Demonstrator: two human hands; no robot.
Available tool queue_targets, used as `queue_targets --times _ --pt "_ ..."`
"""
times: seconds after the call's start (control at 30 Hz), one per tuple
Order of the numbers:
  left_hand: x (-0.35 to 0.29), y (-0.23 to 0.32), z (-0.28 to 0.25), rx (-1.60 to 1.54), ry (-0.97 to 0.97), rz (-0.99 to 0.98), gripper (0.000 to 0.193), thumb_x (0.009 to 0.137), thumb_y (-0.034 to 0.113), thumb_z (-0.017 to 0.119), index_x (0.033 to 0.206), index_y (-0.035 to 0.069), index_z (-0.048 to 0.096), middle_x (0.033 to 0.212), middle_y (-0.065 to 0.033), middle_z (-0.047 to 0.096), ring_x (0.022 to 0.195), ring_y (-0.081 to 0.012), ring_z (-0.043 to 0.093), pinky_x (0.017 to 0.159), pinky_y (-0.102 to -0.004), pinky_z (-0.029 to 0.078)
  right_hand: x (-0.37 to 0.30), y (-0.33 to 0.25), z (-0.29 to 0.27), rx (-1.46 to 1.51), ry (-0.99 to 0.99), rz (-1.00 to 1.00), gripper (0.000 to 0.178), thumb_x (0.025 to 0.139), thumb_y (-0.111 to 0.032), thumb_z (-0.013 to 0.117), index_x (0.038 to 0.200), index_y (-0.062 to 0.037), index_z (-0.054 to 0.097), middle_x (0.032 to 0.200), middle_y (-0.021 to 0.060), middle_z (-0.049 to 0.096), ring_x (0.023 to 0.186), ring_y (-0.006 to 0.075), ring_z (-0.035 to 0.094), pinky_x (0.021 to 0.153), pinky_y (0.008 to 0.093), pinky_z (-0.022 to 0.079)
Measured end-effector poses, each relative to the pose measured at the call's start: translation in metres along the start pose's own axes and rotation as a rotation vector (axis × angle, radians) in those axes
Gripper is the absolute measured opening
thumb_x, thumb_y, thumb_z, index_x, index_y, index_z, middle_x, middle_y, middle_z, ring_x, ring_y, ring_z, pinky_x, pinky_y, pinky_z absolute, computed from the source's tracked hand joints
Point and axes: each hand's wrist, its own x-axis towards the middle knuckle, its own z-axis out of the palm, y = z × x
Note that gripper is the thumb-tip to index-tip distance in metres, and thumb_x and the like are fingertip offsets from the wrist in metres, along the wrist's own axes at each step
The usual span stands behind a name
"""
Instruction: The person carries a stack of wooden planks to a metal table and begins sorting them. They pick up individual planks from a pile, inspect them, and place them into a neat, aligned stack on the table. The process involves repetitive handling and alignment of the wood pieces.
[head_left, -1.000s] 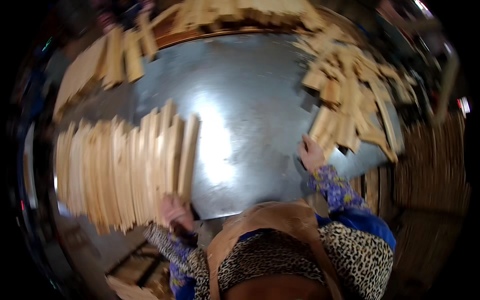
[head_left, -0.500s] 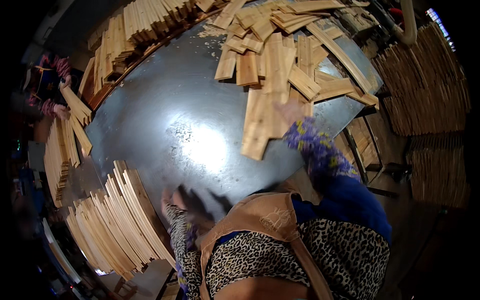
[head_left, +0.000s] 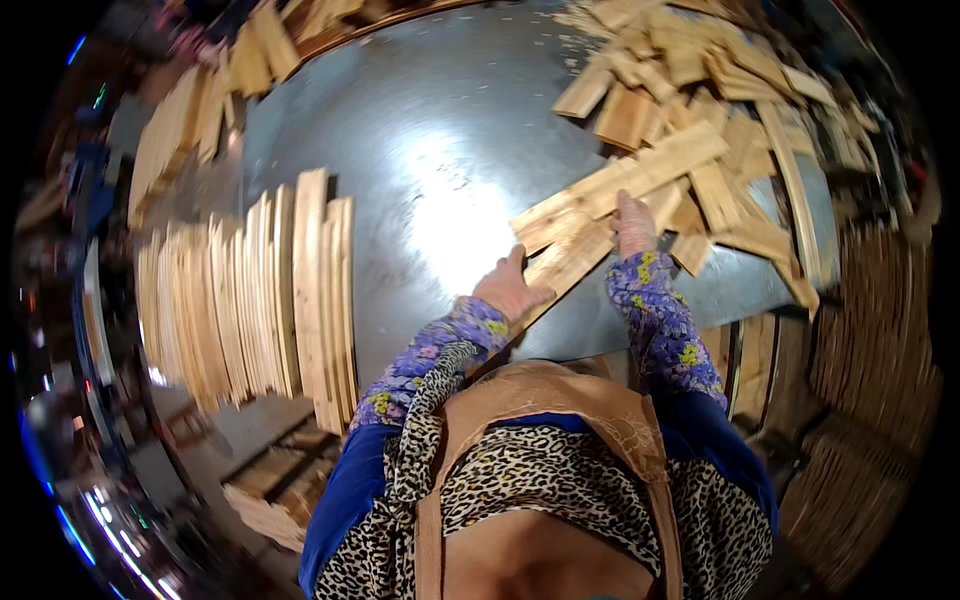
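Note:
Two pale wooden boards lie slantwise in front of me, an upper board (head_left: 665,165) and a lower board (head_left: 572,262), overlapping in part. My left hand (head_left: 508,287) spans the near left end of the lower board, thumb and fingers at its two edges. My right hand (head_left: 634,228) is closed at the near edge of the boards, with a finger or thumb up on the wood; its other fingers are hidden. Behind and to the right is a jumbled heap of loose boards (head_left: 690,60). All of this rests on a grey metal tabletop (head_left: 400,130).
At the left stands a row of boards on edge (head_left: 230,300), with a few boards (head_left: 325,300) at its right end. Farther back are more stacked boards (head_left: 170,135). Tall piles of thin wood (head_left: 875,320) stand right of the table. Wood chips lie at the far edge.
My left hand has come from the table's near edge to the board end. The boards have swung from lengthwise to slanting, their near ends leftward. My view has shifted too.

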Motion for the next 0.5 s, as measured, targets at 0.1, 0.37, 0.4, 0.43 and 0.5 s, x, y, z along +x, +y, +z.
queue_targets --times 0.1,0.37,0.4,0.43,0.5 --pt "-0.017 -0.025 0.017 0.038 -0.065 -0.015 0.087 0.084 0.053 0.082 0.149 0.001 0.054 0.138 -0.0283 0.066 0.125 -0.0433 0.067 0.107 -0.0505 0.054 0.022 -0.021 0.033 -0.100 0.164 0.011 0.033 0.100 -0.037 0.072 0.100 -0.0047 0.067 0.077 0.0015 0.059 0.060 0.0154 0.056 0.048 0.0355 0.041" --pt "-0.101 -0.183 -0.032 -0.190 0.244 -0.095 0.067 0.097 0.047 0.072 0.144 0.002 0.058 0.122 -0.0255 0.074 0.111 -0.0386 0.073 0.097 -0.0520 0.057 -0.053 -0.015 0.019 0.672 -0.324 -0.052 0.048 0.103 -0.015 0.067 0.148 -0.0047 0.054 0.133 0.0107 0.070 0.113 0.0269 0.073 0.087 0.0459 0.064" --pt "-0.108 -0.204 -0.044 -0.484 0.191 -0.361 0.067 0.098 0.046 0.072 0.146 0.001 0.056 0.125 -0.0258 0.073 0.113 -0.0379 0.073 0.098 -0.0521 0.056 -0.075 -0.011 0.020 0.685 -0.451 -0.113 0.053 0.102 -0.017 0.068 0.151 -0.0041 0.052 0.136 0.0118 0.069 0.119 0.0280 0.070 0.094 0.0469 0.061" --pt "-0.112 -0.218 -0.051 -0.571 0.195 -0.347 0.068 0.099 0.044 0.071 0.147 0.000 0.054 0.128 -0.0270 0.071 0.117 -0.0380 0.071 0.100 -0.0515 0.056 -0.097 -0.007 0.024 0.694 -0.508 -0.136 0.058 0.102 -0.019 0.070 0.153 -0.0035 0.050 0.139 0.0130 0.068 0.125 0.0292 0.068 0.101 0.0478 0.059" --pt "-0.117 -0.238 -0.066 -0.751 0.250 -0.348 0.069 0.100 0.040 0.069 0.150 -0.002 0.051 0.136 -0.0293 0.066 0.125 -0.0382 0.068 0.104 -0.0504 0.055 -0.137 -0.003 0.036 0.691 -0.615 -0.104 0.065 0.100 -0.022 0.074 0.156 -0.0017 0.048 0.142 0.0146 0.067 0.132 0.0307 0.064 0.111 0.0480 0.055"
